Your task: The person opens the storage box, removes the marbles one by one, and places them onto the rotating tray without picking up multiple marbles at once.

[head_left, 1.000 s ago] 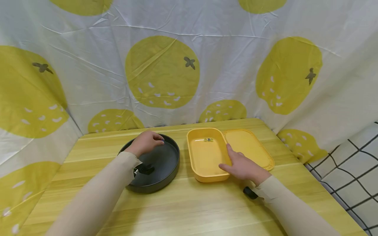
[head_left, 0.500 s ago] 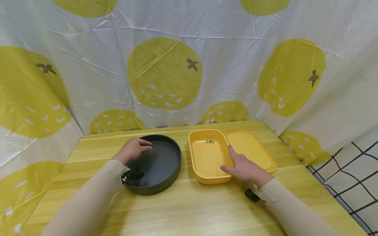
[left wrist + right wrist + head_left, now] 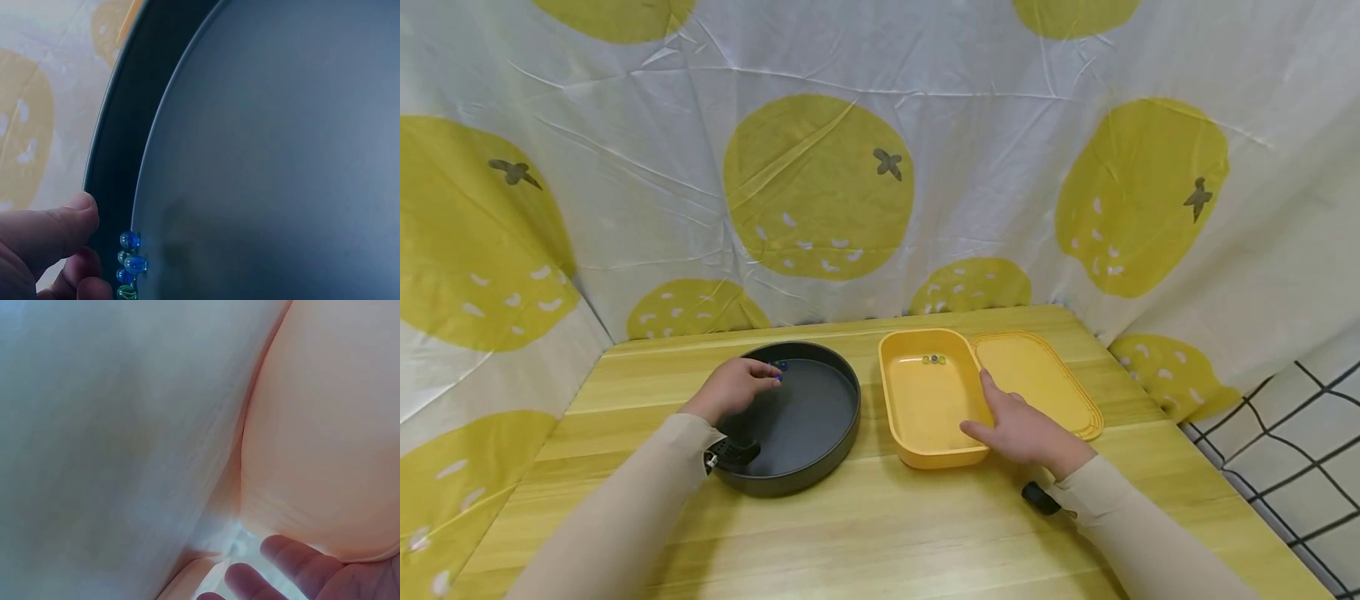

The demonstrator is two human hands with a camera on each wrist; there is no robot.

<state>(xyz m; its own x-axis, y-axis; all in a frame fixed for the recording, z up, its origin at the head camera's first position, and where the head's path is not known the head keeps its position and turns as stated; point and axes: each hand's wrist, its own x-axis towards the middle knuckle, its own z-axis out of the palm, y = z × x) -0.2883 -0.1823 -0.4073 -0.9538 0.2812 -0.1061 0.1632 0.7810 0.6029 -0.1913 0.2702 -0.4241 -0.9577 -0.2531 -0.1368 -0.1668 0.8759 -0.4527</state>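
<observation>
The person's left hand (image 3: pixel 735 389) is reaching into the far left part of a dark round pan (image 3: pixel 820 433), its fingers curling down toward a small cluster of glass marbles (image 3: pixel 129 262) lying against the pan's inner wall; the left wrist view is showing four or so blue and green marbles just beside the thumb (image 3: pixel 59 225), and it cannot be told whether the fingers are already pinching one or only touching them. The right hand (image 3: pixel 1021 431) is resting with relaxed, straight fingers on the right rim of an open yellow box (image 3: pixel 925 400), steadying it and grasping nothing; the box's lid (image 3: pixel 1037 379) is lying flat just beside it on the wooden table (image 3: pixel 880 533). A few marbles (image 3: pixel 933 359) are already sitting at the far end of the box; judging from this, the moving of marbles from pan to box is looking partly done, with the cluster in the pan remaining to be carried over.
</observation>
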